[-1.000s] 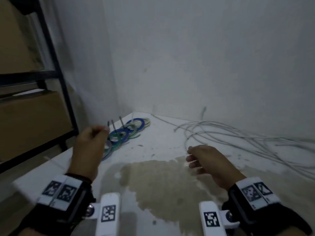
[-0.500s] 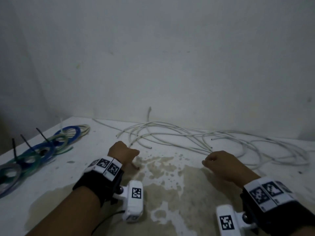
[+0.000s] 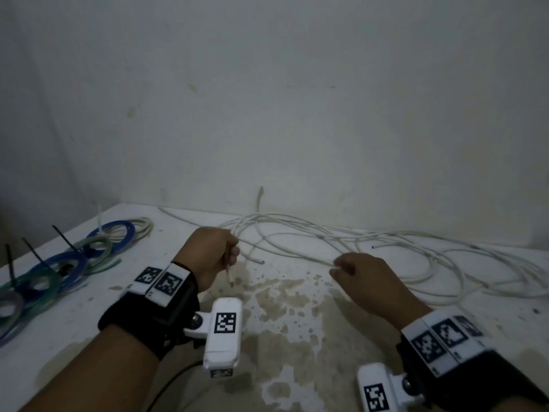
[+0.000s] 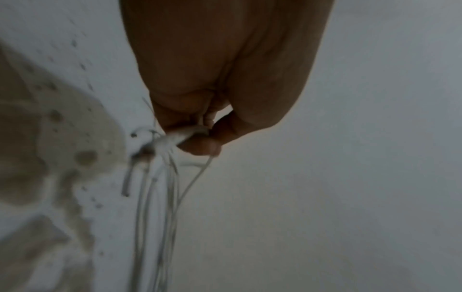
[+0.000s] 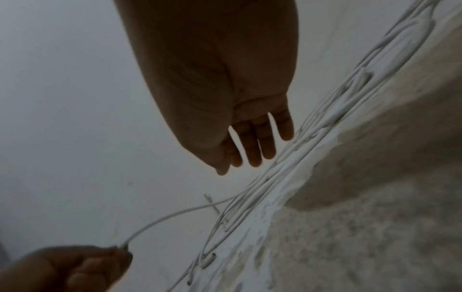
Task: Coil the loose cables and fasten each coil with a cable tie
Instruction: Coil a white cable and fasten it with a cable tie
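So this looks like the very start of a new coil — the left hand [image 3: 212,252] is clenched around one end of the white cable [image 3: 341,239], with the short tail poking out below the fist toward 6 o'clock. The rest of that cable is a loose tangle sprawled on the tabletop [image 3: 282,316], running from 12 o'clock out to 3 o'clock along the wall.

The right hand [image 3: 361,276] sits at about 3 o'clock from the left one, knuckles up, hovering right over a strand. In the right wrist view its fingers [image 5: 257,142] hang relaxed and straight-ish, holding nothing that I can see.

Next move, I'd guess: right hand needs to pick up a strand and feed loops to the left, which has to keep its grip so the end doesn't slip.

The finished coils [image 3: 64,263] — blue and green ones, black ties sticking up — sit over at 9 o'clock.
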`<control>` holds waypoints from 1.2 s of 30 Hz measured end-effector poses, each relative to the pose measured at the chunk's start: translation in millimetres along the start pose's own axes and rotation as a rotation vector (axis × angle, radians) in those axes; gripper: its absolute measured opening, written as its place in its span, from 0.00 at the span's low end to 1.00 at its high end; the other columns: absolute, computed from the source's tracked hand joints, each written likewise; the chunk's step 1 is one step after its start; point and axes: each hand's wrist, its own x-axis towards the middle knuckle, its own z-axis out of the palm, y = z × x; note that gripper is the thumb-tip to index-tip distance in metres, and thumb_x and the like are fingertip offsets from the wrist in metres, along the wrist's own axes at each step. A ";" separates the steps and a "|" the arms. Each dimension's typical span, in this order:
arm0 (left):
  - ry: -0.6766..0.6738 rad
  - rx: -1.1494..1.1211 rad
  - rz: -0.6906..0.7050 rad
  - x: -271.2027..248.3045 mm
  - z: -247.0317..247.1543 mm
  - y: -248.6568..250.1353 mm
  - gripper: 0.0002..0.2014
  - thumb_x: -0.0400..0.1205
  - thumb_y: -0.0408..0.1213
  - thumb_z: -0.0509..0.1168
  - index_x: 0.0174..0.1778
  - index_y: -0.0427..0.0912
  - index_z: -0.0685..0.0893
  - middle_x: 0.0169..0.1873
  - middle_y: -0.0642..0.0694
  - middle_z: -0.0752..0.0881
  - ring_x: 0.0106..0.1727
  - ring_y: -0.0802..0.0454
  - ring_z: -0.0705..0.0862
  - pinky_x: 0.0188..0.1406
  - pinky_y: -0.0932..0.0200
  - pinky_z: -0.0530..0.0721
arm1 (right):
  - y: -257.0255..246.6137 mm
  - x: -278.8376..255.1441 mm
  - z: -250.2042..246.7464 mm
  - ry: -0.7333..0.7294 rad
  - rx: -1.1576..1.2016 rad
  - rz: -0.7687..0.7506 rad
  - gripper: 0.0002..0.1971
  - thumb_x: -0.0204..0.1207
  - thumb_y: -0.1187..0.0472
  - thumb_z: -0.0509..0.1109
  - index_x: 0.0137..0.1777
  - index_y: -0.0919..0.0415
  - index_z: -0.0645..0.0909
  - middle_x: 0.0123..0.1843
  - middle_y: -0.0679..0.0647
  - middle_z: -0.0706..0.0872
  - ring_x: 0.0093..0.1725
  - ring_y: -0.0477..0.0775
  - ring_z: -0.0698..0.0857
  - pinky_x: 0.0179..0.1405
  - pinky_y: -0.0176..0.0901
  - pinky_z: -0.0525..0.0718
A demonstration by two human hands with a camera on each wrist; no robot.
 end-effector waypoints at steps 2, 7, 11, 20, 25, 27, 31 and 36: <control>-0.111 -0.117 0.057 -20.8 7.2 17.3 0.07 0.82 0.23 0.53 0.44 0.32 0.76 0.28 0.45 0.70 0.19 0.57 0.67 0.13 0.67 0.63 | -10.6 -1.6 1.4 0.102 0.059 -0.065 0.22 0.81 0.54 0.65 0.74 0.56 0.71 0.72 0.55 0.75 0.71 0.51 0.73 0.67 0.35 0.66; -0.397 0.003 0.168 -81.4 18.9 49.3 0.14 0.86 0.37 0.55 0.48 0.36 0.84 0.22 0.51 0.69 0.17 0.59 0.59 0.17 0.65 0.51 | -39.1 -8.7 -10.7 0.373 0.102 -0.274 0.45 0.75 0.52 0.73 0.83 0.49 0.47 0.84 0.46 0.52 0.82 0.44 0.51 0.80 0.41 0.50; -0.546 0.058 0.215 -117.1 23.8 62.9 0.12 0.76 0.41 0.60 0.39 0.37 0.86 0.21 0.50 0.68 0.16 0.59 0.58 0.16 0.68 0.52 | -57.2 -18.2 -23.1 0.426 0.208 -0.360 0.13 0.76 0.54 0.71 0.59 0.53 0.80 0.57 0.48 0.86 0.57 0.48 0.82 0.61 0.48 0.78; -0.414 -0.515 0.382 -133.1 -12.3 98.2 0.08 0.78 0.45 0.56 0.37 0.48 0.77 0.22 0.56 0.66 0.15 0.60 0.61 0.15 0.70 0.58 | 33.8 -43.8 -50.6 0.391 -0.091 -0.093 0.10 0.80 0.59 0.65 0.37 0.59 0.80 0.34 0.54 0.84 0.39 0.61 0.83 0.38 0.48 0.77; -0.343 -0.577 0.385 -135.5 -17.6 95.3 0.13 0.80 0.52 0.54 0.38 0.50 0.79 0.20 0.54 0.64 0.15 0.60 0.60 0.14 0.70 0.58 | 44.7 -57.7 -88.3 0.567 -0.106 -0.157 0.16 0.83 0.57 0.62 0.35 0.64 0.81 0.30 0.57 0.83 0.34 0.61 0.82 0.34 0.50 0.78; -0.330 -0.587 0.393 -138.3 -17.8 93.7 0.10 0.77 0.49 0.55 0.36 0.49 0.76 0.21 0.55 0.64 0.15 0.60 0.60 0.14 0.68 0.59 | 28.9 -60.6 -94.8 0.575 -0.078 -0.206 0.14 0.83 0.56 0.60 0.39 0.62 0.77 0.29 0.54 0.79 0.31 0.60 0.80 0.30 0.48 0.74; -0.212 -0.514 0.485 -140.5 -17.8 94.1 0.04 0.78 0.40 0.57 0.38 0.47 0.73 0.22 0.54 0.69 0.18 0.59 0.64 0.16 0.67 0.63 | -19.6 -73.1 -86.8 0.407 -0.140 -0.297 0.12 0.82 0.47 0.60 0.52 0.56 0.70 0.32 0.48 0.78 0.31 0.52 0.77 0.29 0.45 0.71; 0.040 -0.217 0.598 -132.8 -23.8 83.2 0.12 0.89 0.40 0.52 0.48 0.47 0.79 0.20 0.54 0.71 0.18 0.60 0.63 0.15 0.69 0.60 | -71.9 -83.1 -58.9 0.519 -0.389 -0.629 0.08 0.83 0.53 0.57 0.46 0.55 0.73 0.31 0.51 0.72 0.21 0.53 0.70 0.16 0.43 0.68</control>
